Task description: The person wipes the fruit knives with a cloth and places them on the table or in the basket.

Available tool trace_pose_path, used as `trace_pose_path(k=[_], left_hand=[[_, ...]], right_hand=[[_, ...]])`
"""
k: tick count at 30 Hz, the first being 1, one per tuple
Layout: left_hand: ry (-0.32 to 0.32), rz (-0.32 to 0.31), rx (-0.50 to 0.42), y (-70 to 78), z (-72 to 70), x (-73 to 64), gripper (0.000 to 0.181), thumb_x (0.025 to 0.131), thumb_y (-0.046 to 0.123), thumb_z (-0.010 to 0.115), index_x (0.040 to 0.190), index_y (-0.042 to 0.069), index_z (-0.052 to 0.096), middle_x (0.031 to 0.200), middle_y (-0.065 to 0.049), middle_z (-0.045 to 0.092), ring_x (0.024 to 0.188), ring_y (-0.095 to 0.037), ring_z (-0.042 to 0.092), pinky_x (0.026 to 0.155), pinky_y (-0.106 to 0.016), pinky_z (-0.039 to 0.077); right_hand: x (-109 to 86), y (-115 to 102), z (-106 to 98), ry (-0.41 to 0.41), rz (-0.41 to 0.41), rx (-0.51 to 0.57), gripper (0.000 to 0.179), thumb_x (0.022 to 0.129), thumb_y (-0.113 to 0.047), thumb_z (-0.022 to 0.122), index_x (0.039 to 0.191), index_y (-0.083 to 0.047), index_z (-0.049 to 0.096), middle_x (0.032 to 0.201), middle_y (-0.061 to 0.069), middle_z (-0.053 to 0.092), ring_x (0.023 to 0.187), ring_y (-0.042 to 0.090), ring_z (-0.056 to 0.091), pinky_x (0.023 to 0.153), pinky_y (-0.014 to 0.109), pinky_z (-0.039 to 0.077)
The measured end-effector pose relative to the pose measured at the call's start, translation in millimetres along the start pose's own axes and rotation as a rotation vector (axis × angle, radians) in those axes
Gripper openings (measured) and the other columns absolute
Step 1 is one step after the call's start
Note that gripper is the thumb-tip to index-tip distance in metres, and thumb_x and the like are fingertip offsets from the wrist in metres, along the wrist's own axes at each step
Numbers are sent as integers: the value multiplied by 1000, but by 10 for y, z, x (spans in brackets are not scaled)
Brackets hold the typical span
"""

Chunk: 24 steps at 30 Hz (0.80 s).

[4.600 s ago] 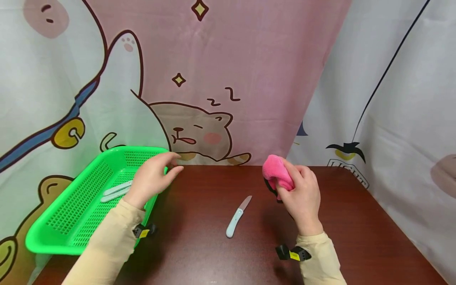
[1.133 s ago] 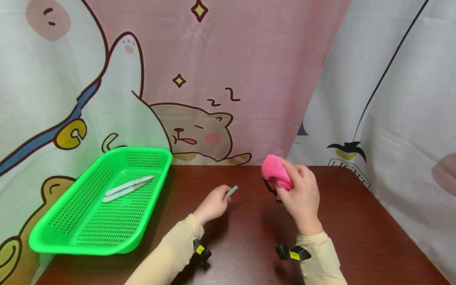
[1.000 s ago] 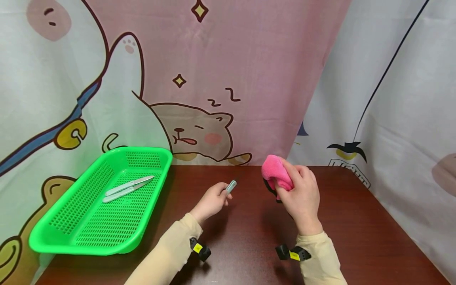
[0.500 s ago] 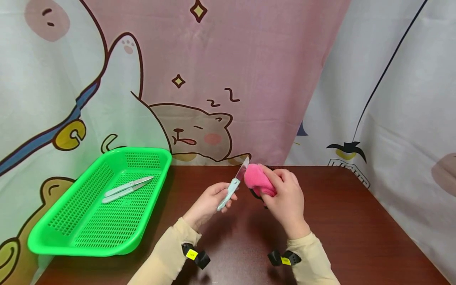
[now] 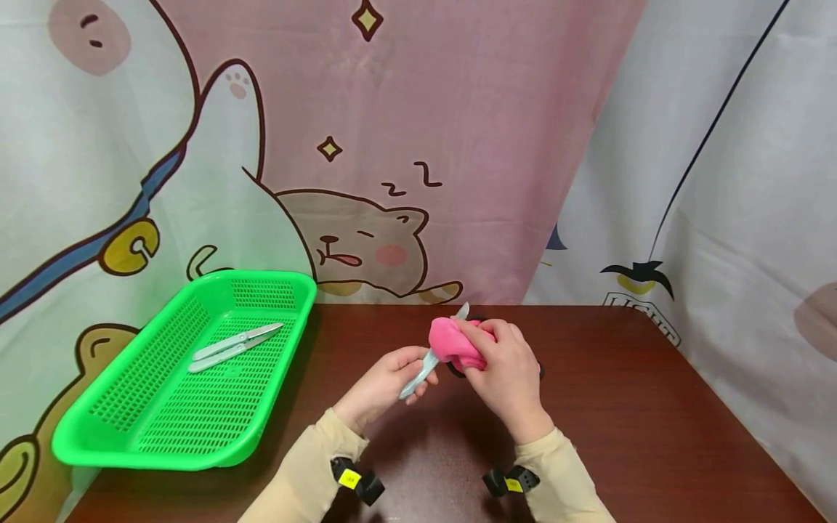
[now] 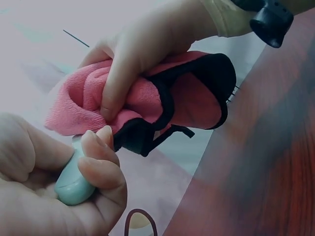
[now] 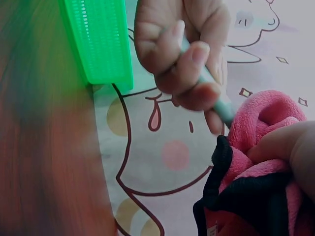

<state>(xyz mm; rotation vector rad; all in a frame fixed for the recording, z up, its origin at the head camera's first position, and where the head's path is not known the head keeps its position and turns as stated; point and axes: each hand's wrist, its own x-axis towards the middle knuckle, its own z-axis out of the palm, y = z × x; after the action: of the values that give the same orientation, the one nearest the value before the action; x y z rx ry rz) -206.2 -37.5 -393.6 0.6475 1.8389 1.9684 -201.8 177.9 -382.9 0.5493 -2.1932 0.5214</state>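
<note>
My left hand [image 5: 386, 381] grips the pale blue-green handle of a knife [image 5: 418, 375], held above the table and pointing up and away to the right. Its curled fingers wrap the handle [image 6: 76, 184] in the left wrist view. My right hand [image 5: 506, 370] pinches a bunched pink cloth [image 5: 451, 341] with black edging around the blade. Only the blade's tip shows past the cloth in the head view; the rest of the blade is covered. In the right wrist view the pink cloth [image 7: 266, 118] meets the handle just beyond the left fingers.
A green plastic basket [image 5: 261, 407] stands on the left of the brown table [image 5: 654, 436]. Inside it lie two knives [image 5: 225, 349] with pale handles, side by side. A printed cartoon curtain [image 5: 484, 145] hangs behind the table's far edge.
The left hand went from near the basket to the knife on the table and lifted it. It turned the blade upward; the right hand then moved left and brought the cloth over the blade.
</note>
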Motion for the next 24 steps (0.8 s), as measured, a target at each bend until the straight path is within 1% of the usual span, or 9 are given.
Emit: trace_pose_path(k=[5,11,13,14,18,19,21,24], left_hand=[[-43,-5,13,0,10,-31,22,104,4,44,117,-9,56,85,-5,63,64,-11,50,55,-18,43],[-73,-18,61,3,23,-48,20,104,4,45,114,-8,57,84,-5,62,63,-13,49,53,-18,41],[-74,-29,67,4,26,-57,20,104,4,46,115,-7,57,85,-10,62,64,-13,49,53,-18,41],[-75,-32,66,3,26,-60,20,104,4,46,116,-7,57,86,-12,62,64,-13,49,54,-19,42],[-78,-37,68,-11,21,-68,22,103,4,47,119,-7,57,87,-12,62,64,-13,50,55,-19,42],[-83,-34,68,-17,18,-69,22,103,4,47,119,-7,57,86,-9,62,64,-14,50,55,-20,42],[-95,-27,66,-22,12,-75,22,104,4,46,119,-8,57,86,-6,62,64,-14,50,54,-20,41],[-100,-15,62,-23,2,-83,23,104,4,45,118,-8,58,85,-5,63,65,-14,50,54,-19,41]], right_hand=[[14,88,-58,9,74,-34,69,58,-12,95,122,-17,72,99,13,61,88,32,56,62,43,53],[34,211,-143,20,133,-48,67,62,-8,91,125,-18,70,98,14,59,89,33,56,62,45,51],[40,246,-171,26,150,-49,66,63,-7,89,125,-17,69,98,15,59,89,33,55,62,46,50],[41,261,-184,29,156,-49,65,63,-6,88,125,-17,69,98,15,58,89,33,55,62,46,50],[45,312,-217,45,168,-52,64,65,-4,85,125,-15,68,98,16,58,88,34,54,63,47,49],[45,321,-220,51,168,-53,63,65,-3,85,125,-15,68,98,16,58,88,35,54,63,47,49],[44,336,-228,59,172,-55,63,66,-3,84,126,-15,68,98,16,58,88,35,54,62,48,49],[41,362,-242,74,178,-59,62,67,-3,83,126,-14,68,98,17,58,88,35,54,62,48,48]])
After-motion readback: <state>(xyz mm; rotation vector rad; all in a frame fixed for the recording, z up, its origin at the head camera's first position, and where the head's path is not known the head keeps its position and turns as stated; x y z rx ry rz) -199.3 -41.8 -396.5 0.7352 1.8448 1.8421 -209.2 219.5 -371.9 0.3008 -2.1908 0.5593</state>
